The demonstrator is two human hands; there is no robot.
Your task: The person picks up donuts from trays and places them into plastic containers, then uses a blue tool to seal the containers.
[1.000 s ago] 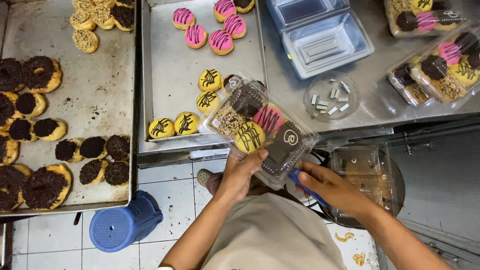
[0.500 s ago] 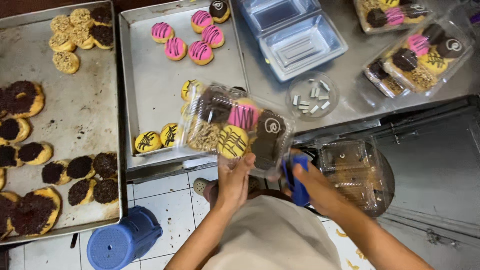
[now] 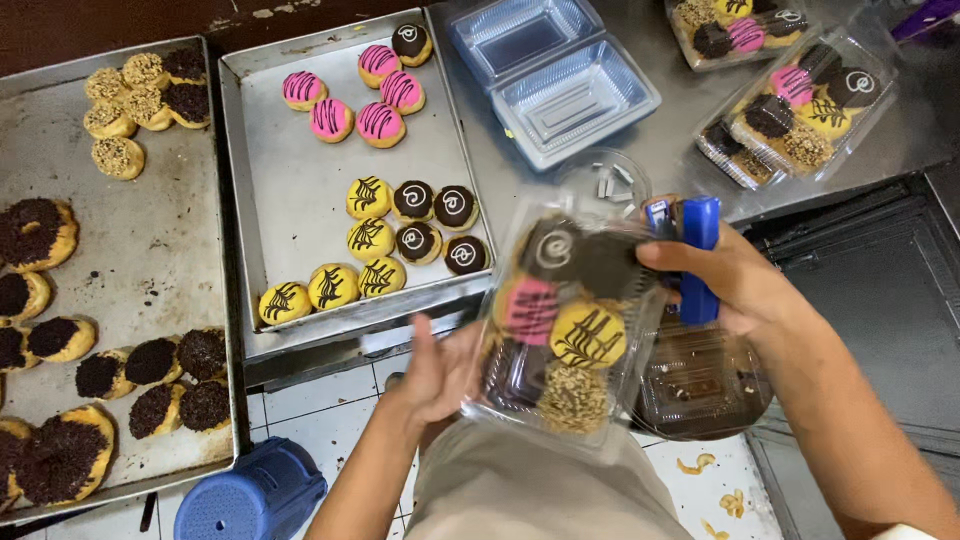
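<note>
Head view: left hand [image 3: 440, 375] supports clear clamshell box of donuts [image 3: 565, 320] from below-left, fingers spread flat on it. Right hand [image 3: 735, 280] grips blue stapler [image 3: 698, 255] at box's right edge. Box is in air, in front of counter [image 3: 670, 150] and donut tray [image 3: 300, 200]. Step judged: stapling lid closed. Next move needs stapler mouth over lid rim, box kept steady.
</note>
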